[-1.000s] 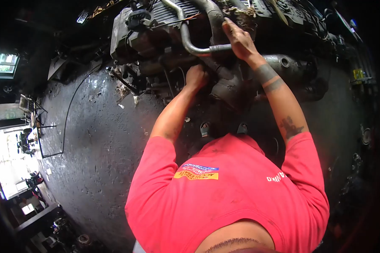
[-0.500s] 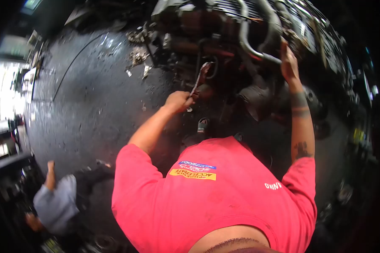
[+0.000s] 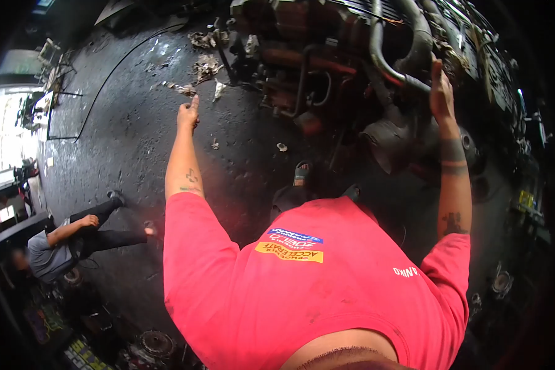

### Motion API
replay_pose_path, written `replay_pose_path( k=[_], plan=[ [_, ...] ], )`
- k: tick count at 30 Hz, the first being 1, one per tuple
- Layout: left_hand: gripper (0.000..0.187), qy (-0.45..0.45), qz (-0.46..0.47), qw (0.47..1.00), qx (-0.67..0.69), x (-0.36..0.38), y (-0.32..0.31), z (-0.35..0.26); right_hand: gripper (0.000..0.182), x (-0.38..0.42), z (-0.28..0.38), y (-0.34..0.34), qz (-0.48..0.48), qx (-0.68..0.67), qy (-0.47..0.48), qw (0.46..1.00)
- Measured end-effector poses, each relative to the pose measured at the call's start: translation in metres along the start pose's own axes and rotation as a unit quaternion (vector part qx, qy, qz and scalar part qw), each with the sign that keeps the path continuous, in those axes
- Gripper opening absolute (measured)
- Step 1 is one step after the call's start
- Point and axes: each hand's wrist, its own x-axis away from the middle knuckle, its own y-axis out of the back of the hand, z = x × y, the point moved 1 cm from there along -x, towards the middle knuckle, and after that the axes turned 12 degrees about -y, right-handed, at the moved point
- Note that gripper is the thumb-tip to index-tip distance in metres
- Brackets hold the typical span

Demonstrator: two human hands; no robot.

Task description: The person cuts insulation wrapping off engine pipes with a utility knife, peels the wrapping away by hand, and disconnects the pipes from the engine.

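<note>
At upper left, my left hand (image 3: 189,114) reaches out above the dark floor, index finger extended, with no object visible in its grasp. A small crumpled brownish piece (image 3: 180,88) appears just beyond the fingertips; whether it touches them is unclear. On the other side, my right hand (image 3: 441,95) is open with straight fingers, upright beside the end of a bent metal pipe (image 3: 379,52) on the engine assembly (image 3: 314,61). Its palm side seems to rest against the machinery, though the exact contact is hidden.
Crumpled rags or scraps (image 3: 206,68) lie on the floor (image 3: 123,123) by the engine. A cable (image 3: 98,98) curves across the upper left. Another person (image 3: 58,246) is at the lower left, near machine parts (image 3: 156,344). My sandalled foot (image 3: 302,174) is below the engine.
My left hand has swung left and outward from the engine; the thin pale strip it held is no longer in it. The other person's legs now show. My right hand stays by the pipe.
</note>
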Motion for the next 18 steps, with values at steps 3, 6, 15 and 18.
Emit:
replay_pose_path(
  k=[3, 6, 15, 18],
  plan=[
    [0.054, -0.170, 0.068, 0.967, -0.175, 0.012, -0.057, -0.001, 0.080, -0.003, -0.004, -0.002, 0.011, -0.038, 0.033, 0.999],
    [0.037, -0.273, 0.224, 0.917, -0.186, 0.078, -0.157, -0.013, 0.076, 0.006, 0.007, 0.001, 0.002, -0.043, 0.020, 0.999],
    [0.044, -0.545, 0.271, 0.783, 0.130, 0.226, -0.280, -0.165, 0.068, 0.008, 0.010, 0.002, 0.001, -0.024, 0.027, 0.999],
    [0.052, -0.586, 0.164, 0.783, 0.132, 0.223, -0.302, -0.185, 0.072, 0.008, 0.013, 0.005, 0.015, -0.038, 0.028, 0.999]
  ],
)
